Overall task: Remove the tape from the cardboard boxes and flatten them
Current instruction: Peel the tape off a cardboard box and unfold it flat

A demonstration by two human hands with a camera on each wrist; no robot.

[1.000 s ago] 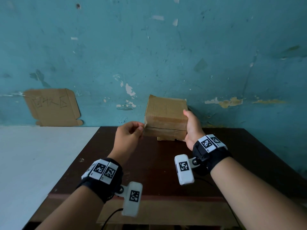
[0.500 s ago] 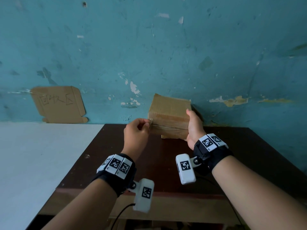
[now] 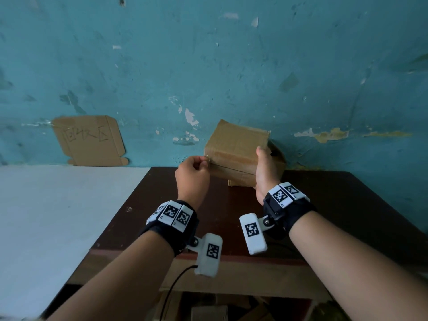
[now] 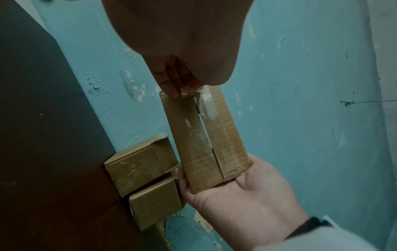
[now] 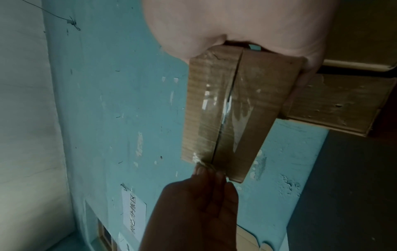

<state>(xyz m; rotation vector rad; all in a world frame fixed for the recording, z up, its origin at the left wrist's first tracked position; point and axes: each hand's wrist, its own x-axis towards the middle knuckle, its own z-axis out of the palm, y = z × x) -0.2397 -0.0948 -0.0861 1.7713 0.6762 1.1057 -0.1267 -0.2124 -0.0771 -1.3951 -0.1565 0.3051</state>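
A small brown cardboard box (image 3: 236,147) is held up above the far end of the dark table (image 3: 220,218). My right hand (image 3: 262,167) grips its right end, thumb on the near face. Clear tape (image 5: 225,105) runs along the seam between the two closed flaps. My left hand (image 3: 193,172) pinches the tape's end (image 4: 189,90) at the box's left corner, and the fingertips (image 5: 204,170) meet right at the edge. Two more taped boxes (image 4: 139,168) (image 4: 154,203) sit on the table against the wall.
A flattened cardboard piece (image 3: 89,140) with handwriting leans on the teal wall (image 3: 231,66) at the left, above a white surface (image 3: 46,216). More cardboard lies under the table (image 3: 208,311). A white label (image 5: 134,215) is stuck on the wall.
The box and both hands have risen a little and shifted right. My left hand stays pinched at the box's left corner.
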